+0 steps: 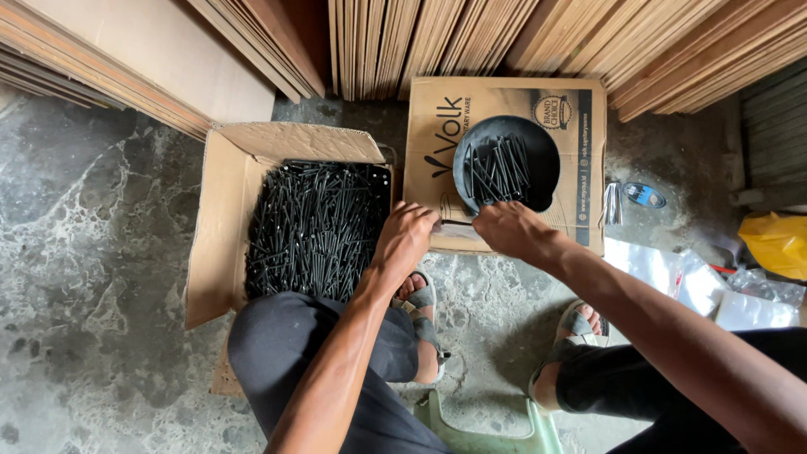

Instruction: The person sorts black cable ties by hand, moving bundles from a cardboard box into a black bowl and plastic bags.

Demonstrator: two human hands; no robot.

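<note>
Stool: at the bottom middle of the frame we see the pale green plastic stool (483, 433) between our knees.
Feet: our sandalled feet (420, 307) rest on the mottled grey stone floor (92, 252), with bare floor open between them and to the far left.
Left hand: our left hand (405, 240) sits at centre frame, fingers curled over the near edge of the closed cardboard box (504, 97); we cannot tell what it holds.
Right hand: our right hand (513, 229) lies just beside it, knuckles up, at the near rim of the black bowl (507, 164); its grip is hidden from us.
Bowl: it stands on the closed box at upper middle, with a small heap of black screws (498, 171) inside.
Open box: left of centre, the open cardboard box (223, 227) is filled with long black screws (315, 227), its flaps spread outward.
Right edge: clear plastic bags (672, 277) and a yellow bag (777, 244) crowd the floor there.
Far edge: leaning plywood sheets (471, 38) close off the top of the frame.
</note>
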